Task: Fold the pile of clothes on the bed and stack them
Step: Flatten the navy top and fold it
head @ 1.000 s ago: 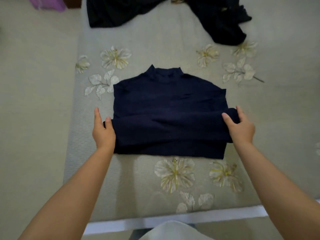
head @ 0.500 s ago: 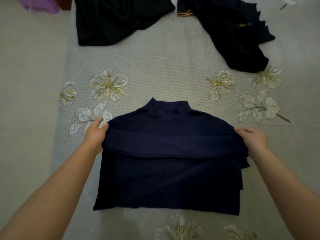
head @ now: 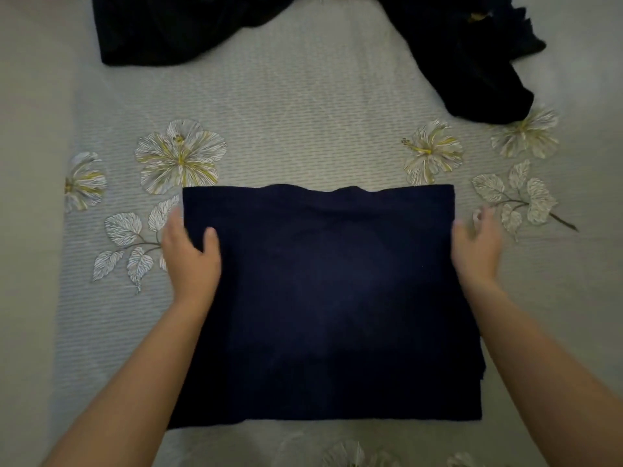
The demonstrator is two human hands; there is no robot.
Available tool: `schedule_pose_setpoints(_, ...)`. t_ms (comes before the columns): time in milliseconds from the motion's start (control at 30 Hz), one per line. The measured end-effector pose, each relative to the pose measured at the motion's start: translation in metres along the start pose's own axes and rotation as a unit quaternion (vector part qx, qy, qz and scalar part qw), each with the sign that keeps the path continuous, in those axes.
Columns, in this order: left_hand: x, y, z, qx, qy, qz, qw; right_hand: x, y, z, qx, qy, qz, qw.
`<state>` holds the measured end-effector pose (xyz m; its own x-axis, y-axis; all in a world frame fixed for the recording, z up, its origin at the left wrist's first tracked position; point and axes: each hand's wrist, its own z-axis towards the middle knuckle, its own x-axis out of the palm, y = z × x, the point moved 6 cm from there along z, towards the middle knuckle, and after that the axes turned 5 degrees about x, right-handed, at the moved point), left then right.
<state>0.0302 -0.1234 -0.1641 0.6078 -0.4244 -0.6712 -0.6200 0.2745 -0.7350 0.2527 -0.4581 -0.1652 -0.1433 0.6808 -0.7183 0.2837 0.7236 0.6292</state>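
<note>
Two hands flank one folded navy top.

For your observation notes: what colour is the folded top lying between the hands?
Dark navy blue top, plain; head view.

No readable text, label, brand, number or sign anywhere in frame. Navy garment at centre: plain, no print or tag showing. Black clothes at top edge: no lettering visible. Bedcover: only flower and leaf pattern, no writing.
</note>
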Motion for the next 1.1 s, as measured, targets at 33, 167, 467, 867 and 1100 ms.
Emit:
schedule_pose_setpoints(33,0.005,-0.003,-0.012,0.067,0.028,0.086,0.994,0.005,-0.001,-0.011,-0.060,0.011,-0.078,0.995)
schedule_pose_setpoints(167,0.012,0.035,-0.067,0.036,0.123,0.274,0.953,0.007,-0.048,-0.057,-0.085,0.004,-0.222,0.971)
schedule_pose_setpoints(467,-0.029,0.075,-0.152,-0.159,0.102,0.240,0.952,-0.012,-0.115,-0.134,0.129,0.032,-0.126,0.983)
schedule_pose_setpoints(867,-0.054,0.111,-0.210,-0.136,0.264,0.280,0.913,-0.064,-0.166,-0.158,0.123,0.100,-0.152,0.976)
schedule_pose_setpoints(1100,-0.056,0.118,-0.239,-0.154,0.253,0.318,0.901,-0.076,-0.181,-0.187,0.140,0.092,-0.125,0.978)
